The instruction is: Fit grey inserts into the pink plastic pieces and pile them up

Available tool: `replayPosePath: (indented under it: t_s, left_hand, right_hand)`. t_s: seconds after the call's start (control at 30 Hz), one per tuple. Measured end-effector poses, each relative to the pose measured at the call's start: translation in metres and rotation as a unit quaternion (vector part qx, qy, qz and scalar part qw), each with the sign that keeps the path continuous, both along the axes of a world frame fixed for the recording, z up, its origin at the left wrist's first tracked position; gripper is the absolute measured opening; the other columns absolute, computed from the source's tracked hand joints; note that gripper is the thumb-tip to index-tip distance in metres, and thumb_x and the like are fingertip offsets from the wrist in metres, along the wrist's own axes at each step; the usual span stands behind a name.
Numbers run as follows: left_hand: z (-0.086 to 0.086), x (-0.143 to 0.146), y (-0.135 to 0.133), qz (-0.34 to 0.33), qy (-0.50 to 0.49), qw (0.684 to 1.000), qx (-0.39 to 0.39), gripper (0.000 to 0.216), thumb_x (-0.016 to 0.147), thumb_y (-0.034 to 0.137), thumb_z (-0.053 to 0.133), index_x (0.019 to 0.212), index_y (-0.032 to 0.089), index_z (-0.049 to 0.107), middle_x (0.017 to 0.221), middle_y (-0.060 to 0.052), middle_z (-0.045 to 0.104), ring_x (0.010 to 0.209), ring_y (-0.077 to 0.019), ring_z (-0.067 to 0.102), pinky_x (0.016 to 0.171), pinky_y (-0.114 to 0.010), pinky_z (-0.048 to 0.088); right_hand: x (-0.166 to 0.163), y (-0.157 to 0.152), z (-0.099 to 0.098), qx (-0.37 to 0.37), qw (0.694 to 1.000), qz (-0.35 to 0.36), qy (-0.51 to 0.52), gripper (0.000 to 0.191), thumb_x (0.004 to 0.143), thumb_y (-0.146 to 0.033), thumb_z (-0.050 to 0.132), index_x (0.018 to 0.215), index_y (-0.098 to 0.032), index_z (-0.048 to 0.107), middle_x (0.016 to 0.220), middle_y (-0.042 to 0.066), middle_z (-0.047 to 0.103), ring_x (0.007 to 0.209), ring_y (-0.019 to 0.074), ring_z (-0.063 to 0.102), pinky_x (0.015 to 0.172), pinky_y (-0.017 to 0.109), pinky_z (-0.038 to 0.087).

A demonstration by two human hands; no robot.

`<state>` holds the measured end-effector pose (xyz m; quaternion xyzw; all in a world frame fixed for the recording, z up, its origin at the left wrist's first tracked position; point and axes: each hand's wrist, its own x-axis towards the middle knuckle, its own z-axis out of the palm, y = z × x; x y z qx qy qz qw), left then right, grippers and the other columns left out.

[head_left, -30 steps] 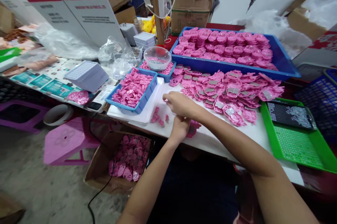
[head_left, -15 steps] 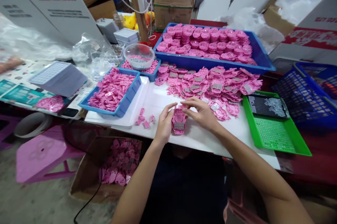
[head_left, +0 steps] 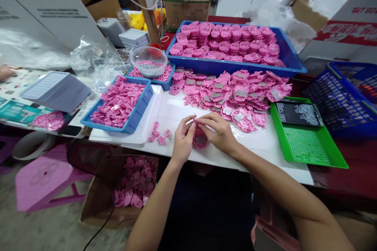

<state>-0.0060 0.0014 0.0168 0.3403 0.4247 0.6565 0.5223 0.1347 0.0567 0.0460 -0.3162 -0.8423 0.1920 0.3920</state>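
A pink plastic shell (head_left: 200, 140) with a grey insert lies on the white table (head_left: 259, 152) near its front edge. My left hand (head_left: 183, 141) grips its left side with curled fingers. My right hand (head_left: 218, 132) covers its top right, fingers bent and pinching at the shell's upper edge. Just left of my hands lie a few small pink clips (head_left: 159, 135). Behind my hands spreads a pile of pink shells (head_left: 235, 94).
A blue tray of small pink parts (head_left: 119, 103) sits at left, a clear bowl (head_left: 149, 61) behind it. A large blue bin of stacked shells (head_left: 226, 43) stands at the back. A green tray (head_left: 306, 137) lies at right. A cardboard box (head_left: 118, 188) sits on the floor.
My right hand came back from the left, and the left hand brought the shell up from the table's front edge. Both hands have closed in over it. My view shifted right.
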Motion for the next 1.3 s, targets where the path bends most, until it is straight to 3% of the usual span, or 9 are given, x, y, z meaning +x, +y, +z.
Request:
replayPosePath:
  t_s: [0.13,0.27,0.43,0.53,0.63,0.73,0.83,1.03,1.3]
  left_hand:
    - [0.007,0.002,-0.006,0.034,0.042,0.998,0.039,0.032,0.093,0.041,0.066,0.120,0.023,0.064,0.120,-0.008,0.070,0.113,-0.0234,0.068,0.100,-0.036,0.053]
    - [0.010,0.005,-0.010,0.048,0.064,0.994,0.071,0.028,0.095,0.039,0.063,0.119,0.025,0.066,0.135,-0.009,0.065,0.129,-0.0253,0.061,0.112,-0.038,0.047]
    - [0.006,0.007,-0.012,0.060,0.120,0.987,0.089,0.048,0.098,0.034,0.060,0.144,0.033,0.051,0.142,-0.006,0.063,0.133,-0.0236,0.059,0.116,-0.039,0.043]
    - [0.000,0.005,-0.010,0.076,0.199,0.969,0.121,0.049,0.099,0.033,0.058,0.147,0.030,0.049,0.136,-0.007,0.067,0.129,-0.0237,0.062,0.111,-0.041,0.049]
    - [-0.005,0.003,-0.008,0.127,0.287,0.935,0.163,0.032,0.098,0.030,0.059,0.128,0.023,0.066,0.126,-0.009,0.072,0.120,-0.0242,0.068,0.106,-0.042,0.054]
    - [-0.006,0.000,-0.007,0.157,0.306,0.919,0.193,0.021,0.096,0.026,0.063,0.113,0.022,0.073,0.113,-0.008,0.075,0.108,-0.0226,0.071,0.098,-0.042,0.058]
    - [-0.005,-0.002,-0.007,0.171,0.307,0.911,0.218,0.020,0.094,0.022,0.064,0.112,0.022,0.073,0.109,-0.007,0.075,0.103,-0.0207,0.071,0.094,-0.040,0.059]
    - [-0.004,-0.002,-0.009,0.189,0.331,0.900,0.213,0.020,0.095,0.023,0.065,0.111,0.023,0.075,0.126,-0.009,0.070,0.112,-0.0209,0.069,0.099,-0.043,0.057]
    - [-0.003,0.004,-0.008,0.203,0.317,0.898,0.227,0.018,0.094,0.020,0.065,0.108,0.023,0.077,0.108,-0.007,0.078,0.103,-0.0208,0.074,0.093,-0.041,0.061]
  right_hand:
    - [0.001,-0.003,0.008,-0.035,0.998,0.011,0.049,0.022,0.097,-0.029,0.062,0.116,-0.026,0.072,0.112,0.009,0.070,0.104,0.0232,0.067,0.093,0.043,0.056]
    - [0.000,-0.005,0.012,-0.068,0.993,0.026,0.095,0.018,0.096,-0.029,0.062,0.110,-0.024,0.073,0.114,0.010,0.068,0.109,0.0237,0.066,0.097,0.043,0.056]
    - [0.000,-0.007,0.013,-0.112,0.989,0.032,0.094,0.018,0.097,-0.026,0.061,0.113,-0.022,0.067,0.109,0.010,0.069,0.101,0.0215,0.067,0.090,0.039,0.058]
    - [0.003,-0.008,0.013,-0.051,0.994,0.034,0.094,0.013,0.098,-0.022,0.059,0.109,-0.021,0.065,0.105,0.009,0.069,0.098,0.0211,0.067,0.088,0.039,0.058]
    - [0.005,-0.009,0.011,0.036,0.994,0.035,0.092,0.016,0.098,-0.017,0.057,0.112,-0.021,0.063,0.108,0.011,0.067,0.103,0.0224,0.066,0.088,0.041,0.058]
    - [0.005,-0.011,0.007,0.073,0.994,0.031,0.075,0.023,0.098,-0.014,0.055,0.119,-0.021,0.062,0.113,0.013,0.066,0.107,0.0232,0.065,0.089,0.041,0.058]
    - [0.005,-0.012,0.005,0.078,0.995,0.036,0.059,0.029,0.098,-0.013,0.054,0.125,-0.020,0.061,0.114,0.014,0.065,0.107,0.0231,0.065,0.089,0.040,0.059]
    - [0.008,-0.009,0.009,0.049,0.995,0.076,0.048,0.023,0.098,-0.014,0.056,0.119,-0.020,0.062,0.110,0.011,0.069,0.103,0.0215,0.067,0.089,0.038,0.058]
    - [-0.003,-0.018,0.004,0.069,0.995,0.048,0.047,0.022,0.101,-0.010,0.042,0.116,-0.019,0.054,0.102,0.012,0.062,0.099,0.0228,0.062,0.083,0.038,0.057]
